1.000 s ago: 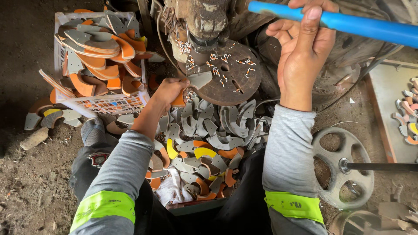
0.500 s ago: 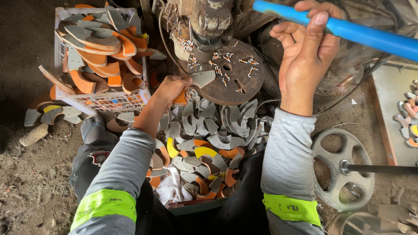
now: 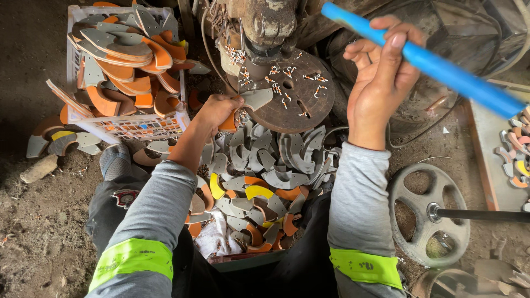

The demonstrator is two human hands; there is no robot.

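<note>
My left hand (image 3: 216, 110) grips a curved grey-and-orange sole piece (image 3: 255, 99), pressing its tip onto the round rusty press plate (image 3: 301, 105) under the machine head (image 3: 265, 22). Raised at the upper right, my right hand (image 3: 381, 83) wraps around a long blue lever handle (image 3: 441, 69). Small metal rivets lie scattered over the plate. Below both hands, between my knees, sits a heap of curved grey, orange and yellow sole pieces (image 3: 259, 182).
A white plastic crate (image 3: 132, 124) full of stacked sole pieces stands at the upper left, with loose ones on the dirt floor beside it. A spoked metal wheel (image 3: 428, 215) on a rod lies at the right. More pieces rest on a tray (image 3: 519, 154) at the far right.
My right hand has shifted slightly on the blue handle, which now sits a little lower. The left hand stays at the plate with the sole piece.
</note>
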